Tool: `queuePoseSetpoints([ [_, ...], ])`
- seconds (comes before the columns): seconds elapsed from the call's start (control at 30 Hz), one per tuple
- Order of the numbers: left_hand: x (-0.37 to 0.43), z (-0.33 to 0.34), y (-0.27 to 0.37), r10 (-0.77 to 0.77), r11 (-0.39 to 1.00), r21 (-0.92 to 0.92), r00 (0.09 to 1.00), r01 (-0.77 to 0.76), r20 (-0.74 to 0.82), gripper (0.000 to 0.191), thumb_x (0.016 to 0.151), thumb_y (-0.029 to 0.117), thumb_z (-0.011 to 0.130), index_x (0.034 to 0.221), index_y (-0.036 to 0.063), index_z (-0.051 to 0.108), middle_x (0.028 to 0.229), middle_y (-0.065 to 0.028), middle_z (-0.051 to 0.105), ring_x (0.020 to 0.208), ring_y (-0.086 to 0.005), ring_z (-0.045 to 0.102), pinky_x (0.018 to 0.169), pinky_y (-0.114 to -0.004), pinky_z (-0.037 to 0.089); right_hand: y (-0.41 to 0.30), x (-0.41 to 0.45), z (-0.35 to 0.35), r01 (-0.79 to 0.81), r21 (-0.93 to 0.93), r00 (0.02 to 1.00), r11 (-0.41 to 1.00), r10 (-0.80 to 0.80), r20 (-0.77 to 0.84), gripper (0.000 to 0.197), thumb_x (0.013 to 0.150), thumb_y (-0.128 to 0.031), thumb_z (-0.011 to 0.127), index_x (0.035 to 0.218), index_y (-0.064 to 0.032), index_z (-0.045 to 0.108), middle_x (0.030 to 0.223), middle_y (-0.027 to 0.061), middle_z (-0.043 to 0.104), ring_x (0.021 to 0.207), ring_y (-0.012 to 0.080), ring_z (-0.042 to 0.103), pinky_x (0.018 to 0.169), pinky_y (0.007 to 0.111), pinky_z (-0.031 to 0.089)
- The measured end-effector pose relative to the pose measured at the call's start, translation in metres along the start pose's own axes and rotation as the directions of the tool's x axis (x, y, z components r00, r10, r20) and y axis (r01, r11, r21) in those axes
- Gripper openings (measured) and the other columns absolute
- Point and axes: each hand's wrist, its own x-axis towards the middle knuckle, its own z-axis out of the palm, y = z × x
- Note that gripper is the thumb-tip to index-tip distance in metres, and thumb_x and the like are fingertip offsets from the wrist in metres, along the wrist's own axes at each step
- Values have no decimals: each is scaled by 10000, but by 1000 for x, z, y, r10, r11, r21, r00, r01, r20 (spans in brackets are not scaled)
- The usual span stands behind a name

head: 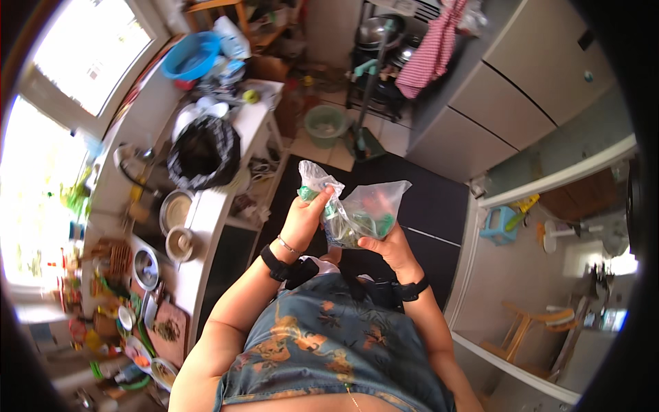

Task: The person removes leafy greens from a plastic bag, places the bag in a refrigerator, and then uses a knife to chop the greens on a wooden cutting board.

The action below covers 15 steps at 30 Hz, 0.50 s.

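A clear plastic bag hangs between my two hands in front of my body. Its contents show green and some red through the film, too blurred to name. My left hand is closed on the bag's bunched, twisted end, with the thumb on top. My right hand grips the lower right side of the bag, thumb toward me and the fingers behind it. Below the bag lies a dark floor mat.
To the left runs a white counter with a black-lined bin, pots and a cutting board with chopped greens. Ahead stand a green bucket, a dustpan and a rack of metal bowls. Grey cabinets rise at right.
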Motion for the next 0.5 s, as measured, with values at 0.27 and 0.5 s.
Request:
queuePoseSetpoints([
  [0.27,127,109,43,-351,914,309,896,264,273,235,927,290,631,955,61,675,691,54,607,450,-14,439,379,-174,301,-66,52,-87,-33,-113,979,993,9,-205,593,698,-43,841,1204,-4,534,1131,37,600,1064,144,557,946,301,438],
  [0.5,213,152,23,-113,918,380,847,-110,519,336,808,212,766,1017,40,568,836,-11,597,670,-60,534,554,-222,452,-91,73,-112,-44,-54,950,998,25,-311,413,735,6,799,1096,-26,601,1103,45,630,1030,130,570,904,301,473],
])
